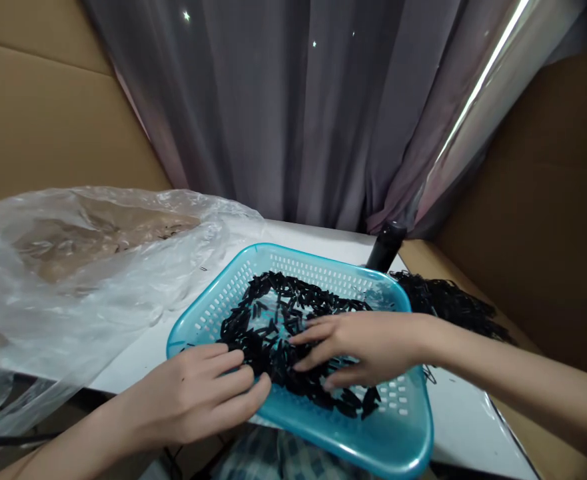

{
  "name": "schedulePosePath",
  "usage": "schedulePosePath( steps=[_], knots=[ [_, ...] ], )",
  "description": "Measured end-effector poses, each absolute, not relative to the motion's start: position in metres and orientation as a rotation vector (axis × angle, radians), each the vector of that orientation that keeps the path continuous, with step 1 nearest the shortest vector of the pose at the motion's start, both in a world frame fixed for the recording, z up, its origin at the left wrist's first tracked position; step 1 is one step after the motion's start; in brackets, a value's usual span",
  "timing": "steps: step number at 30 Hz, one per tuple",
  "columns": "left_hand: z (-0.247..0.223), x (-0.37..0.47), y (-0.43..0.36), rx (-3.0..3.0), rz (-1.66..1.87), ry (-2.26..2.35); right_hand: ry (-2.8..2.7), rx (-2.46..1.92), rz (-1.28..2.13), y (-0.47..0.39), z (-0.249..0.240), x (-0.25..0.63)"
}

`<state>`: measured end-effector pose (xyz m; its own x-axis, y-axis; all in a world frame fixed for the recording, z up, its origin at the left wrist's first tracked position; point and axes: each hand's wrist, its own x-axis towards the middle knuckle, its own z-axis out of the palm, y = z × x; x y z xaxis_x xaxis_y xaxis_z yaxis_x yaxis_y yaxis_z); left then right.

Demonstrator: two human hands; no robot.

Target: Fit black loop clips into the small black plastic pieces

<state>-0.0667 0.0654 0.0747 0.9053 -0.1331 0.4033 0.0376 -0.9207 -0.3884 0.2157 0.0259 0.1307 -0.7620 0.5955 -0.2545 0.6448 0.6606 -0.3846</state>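
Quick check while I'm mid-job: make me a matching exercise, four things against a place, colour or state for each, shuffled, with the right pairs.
1. Basket
2. Plastic bag
3. Curtain
4. Right hand

A. Greyish, hanging at the back
B. Fingers spread among black pieces
C. Blue, with perforated walls
D. See-through, on the left

Pairs: 1-C, 2-D, 3-A, 4-B

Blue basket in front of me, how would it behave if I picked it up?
The blue basket is probably light for its size, since its walls look like thin, perforated plastic. It seems fairly stiff, with a smooth, raised rim. Tilting it would likely make the small black pieces slide, as they appear to lie loose.
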Motion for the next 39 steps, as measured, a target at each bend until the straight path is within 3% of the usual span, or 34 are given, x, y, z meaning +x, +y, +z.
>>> schedulePosePath(
  steps=[3, 6, 13, 20, 28, 31, 36, 39],
  knots=[
    [0.067, -0.074, 0.069, -2.676, -0.592, 0.055, 2.551, 1.175, -0.739, 0.024, 0.149, 0.241],
    [0.069, -0.07, 0.066, -2.694, -0.646, 0.075, 2.593, 1.304, -0.502, 0.04, 0.152, 0.245],
    [0.086, -0.052, 0.053, -2.721, -0.734, 0.121, 2.827, 1.414, -0.149, 0.059, 0.112, 0.181],
    [0.082, -0.063, 0.062, -2.695, -0.769, 0.073, 2.754, 0.839, -0.475, 0.017, 0.127, 0.189],
    [0.081, -0.06, 0.052, -2.685, -0.786, 0.146, 2.565, 1.467, -0.566, 0.032, 0.117, 0.206],
    [0.084, -0.051, 0.05, -2.698, -0.782, 0.146, 2.685, 1.415, -0.584, 0.031, 0.106, 0.182],
    [0.08, -0.05, 0.052, -2.703, -0.819, 0.088, 2.868, 0.911, -0.743, 0.02, 0.119, 0.175],
    [0.078, -0.051, 0.053, -2.663, -0.819, 0.109, 2.981, 0.941, -0.809, 0.031, 0.124, 0.186]
  ],
)
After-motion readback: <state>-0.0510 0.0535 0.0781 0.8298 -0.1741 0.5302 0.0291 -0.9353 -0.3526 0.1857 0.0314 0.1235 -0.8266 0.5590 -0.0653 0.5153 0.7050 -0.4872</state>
